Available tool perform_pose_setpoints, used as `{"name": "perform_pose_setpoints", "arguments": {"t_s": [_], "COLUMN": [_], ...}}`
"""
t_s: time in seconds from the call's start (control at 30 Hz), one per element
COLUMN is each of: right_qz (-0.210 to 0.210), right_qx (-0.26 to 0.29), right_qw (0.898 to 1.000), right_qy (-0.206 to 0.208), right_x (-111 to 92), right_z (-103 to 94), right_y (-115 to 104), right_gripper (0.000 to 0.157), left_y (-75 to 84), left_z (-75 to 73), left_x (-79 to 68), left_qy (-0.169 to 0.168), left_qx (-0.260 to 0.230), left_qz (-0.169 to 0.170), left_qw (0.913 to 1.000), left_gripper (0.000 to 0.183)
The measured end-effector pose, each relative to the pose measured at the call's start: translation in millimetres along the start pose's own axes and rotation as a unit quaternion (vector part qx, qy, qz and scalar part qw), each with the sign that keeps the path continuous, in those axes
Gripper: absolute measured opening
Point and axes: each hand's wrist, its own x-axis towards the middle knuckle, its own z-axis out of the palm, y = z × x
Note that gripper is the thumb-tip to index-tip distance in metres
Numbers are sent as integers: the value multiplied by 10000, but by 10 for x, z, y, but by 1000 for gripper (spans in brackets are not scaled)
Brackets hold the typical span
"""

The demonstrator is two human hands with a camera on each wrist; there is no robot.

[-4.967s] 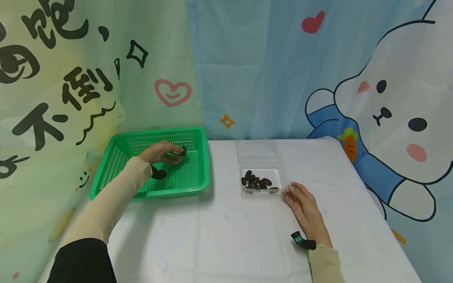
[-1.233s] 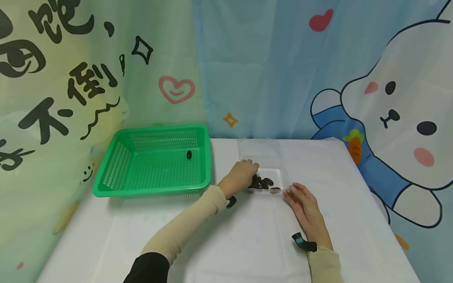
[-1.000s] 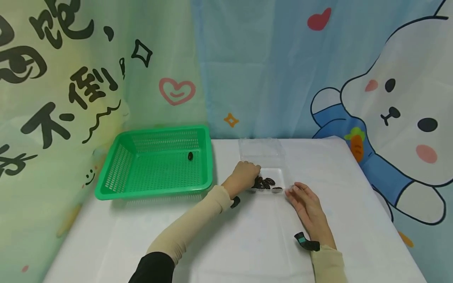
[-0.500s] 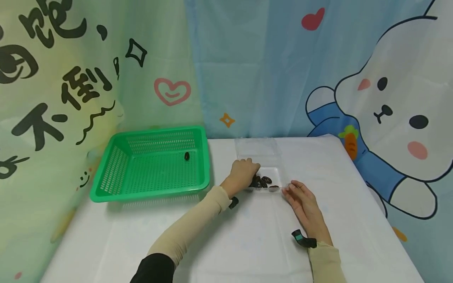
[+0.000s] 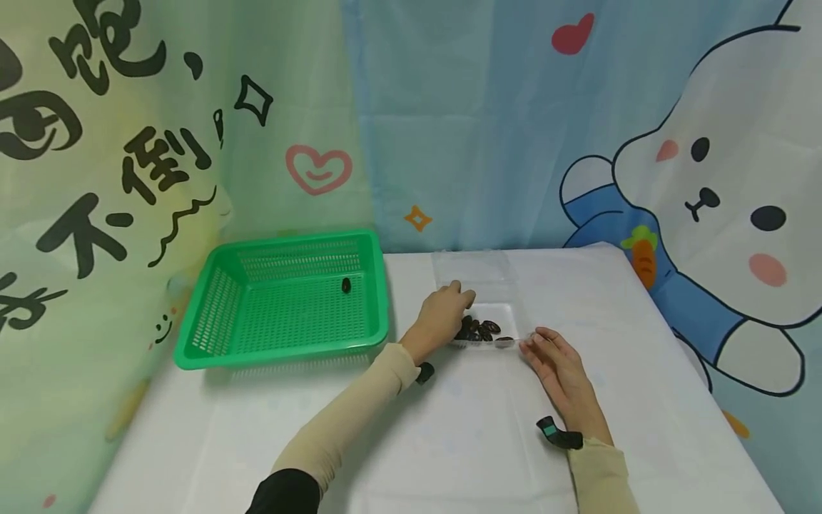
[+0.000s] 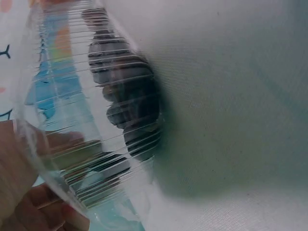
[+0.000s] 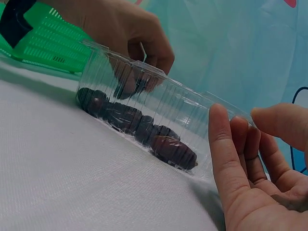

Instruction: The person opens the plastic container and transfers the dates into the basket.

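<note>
A clear plastic box (image 5: pixel 507 314) with its lid (image 5: pixel 472 275) laid back stands on the white table. Several glossy, dark brown oval dates (image 7: pixel 173 151) lie along its bottom, mostly toward the left. My left hand (image 5: pixel 443 314) reaches in over the box's left side, thumb and fingers pinching a dark date (image 7: pixel 139 84) that they partly hide. At the front right corner my right hand (image 5: pixel 560 368) pinches the rim between thumb and fingers. One single date (image 5: pixel 346 285) lies in the green basket (image 5: pixel 282 350), left of the box.
The white tablecloth (image 5: pixel 449 428) runs up to a printed curtain (image 5: pixel 424 128) behind the basket and box. Dark straps (image 5: pixel 560 434) sit on both wrists.
Five seconds ago my left hand held a date over the basket; that date now lies there. The hand has moved right into the box and lifted slightly. My right hand stays at the corner.
</note>
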Motion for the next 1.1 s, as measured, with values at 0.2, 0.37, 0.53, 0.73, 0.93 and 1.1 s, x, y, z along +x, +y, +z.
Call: {"name": "perform_pose_setpoints", "arguments": {"t_s": [0.2, 0.37, 0.53, 0.73, 0.93, 1.1], "right_qz": [-16, 42, -60, -55, -47, -45], "right_qx": [258, 213, 240, 213, 359, 149], "right_qw": [9996, 9998, 9997, 9997, 9993, 9999], "right_qy": [76, 39, 38, 45, -53, -67], "right_x": [-12, -19, -2, -22, -13, 4], "right_z": [-20, -13, -2, -23, -8, 0], "right_y": [37, 48, 47, 63, 47, 3], "right_gripper": [17, 16, 17, 16, 17, 20], "left_y": [-10, -44, -115, -242, -447, -676], "left_z": [-79, -248, -482, -736, -1053, -1263], "left_x": [-99, -187, -259, -407, -565, -622], "left_qy": [416, 685, 916, 1041, 857, 714], "left_qx": [-1193, -2406, -3257, -4152, -4584, -5015], "left_qz": [-152, -532, -863, -1109, -1264, -1448], "left_qw": [9919, 9667, 9371, 8969, 8755, 8499], "left_gripper": [17, 23, 25, 23, 25, 23]}}
